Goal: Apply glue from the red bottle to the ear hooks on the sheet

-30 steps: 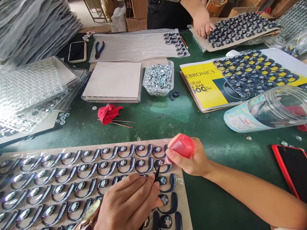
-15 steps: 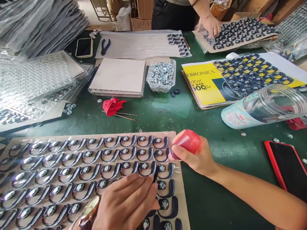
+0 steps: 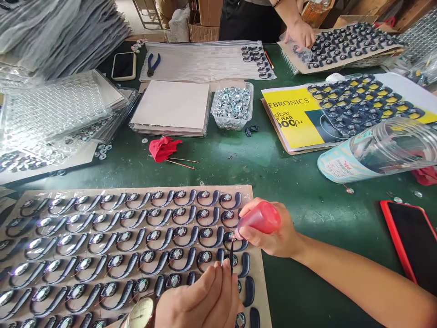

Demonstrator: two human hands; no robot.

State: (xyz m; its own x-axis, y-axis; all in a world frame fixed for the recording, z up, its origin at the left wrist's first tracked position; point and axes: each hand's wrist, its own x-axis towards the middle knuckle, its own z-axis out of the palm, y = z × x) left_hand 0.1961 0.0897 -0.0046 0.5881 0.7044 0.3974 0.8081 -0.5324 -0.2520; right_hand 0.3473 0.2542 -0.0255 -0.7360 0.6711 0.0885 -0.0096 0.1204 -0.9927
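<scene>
A cardboard sheet (image 3: 254,291) in front of me carries rows of dark hook-shaped parts (image 3: 160,237), each with a small round silver speaker. My right hand (image 3: 273,230) is closed round a small red squeeze bottle (image 3: 261,217), its tip down on a part at the sheet's right edge. My left hand (image 3: 205,298), with a wristwatch, pinches a thin dark pointed tool (image 3: 231,257) that stands upright just below the bottle's tip.
A clear tub of silver discs (image 3: 232,105), a red cloth (image 3: 164,148), a stack of flat boards (image 3: 172,107), pliers (image 3: 152,64) and a phone (image 3: 123,65) lie beyond. A red-cased phone (image 3: 411,241) and a clear jar (image 3: 378,152) are at right. Another person's hand (image 3: 300,34) works at the far side.
The view has shifted down the sheet. My right hand brought the bottle's tip down one row, and my left hand drew back toward me with the tool.
</scene>
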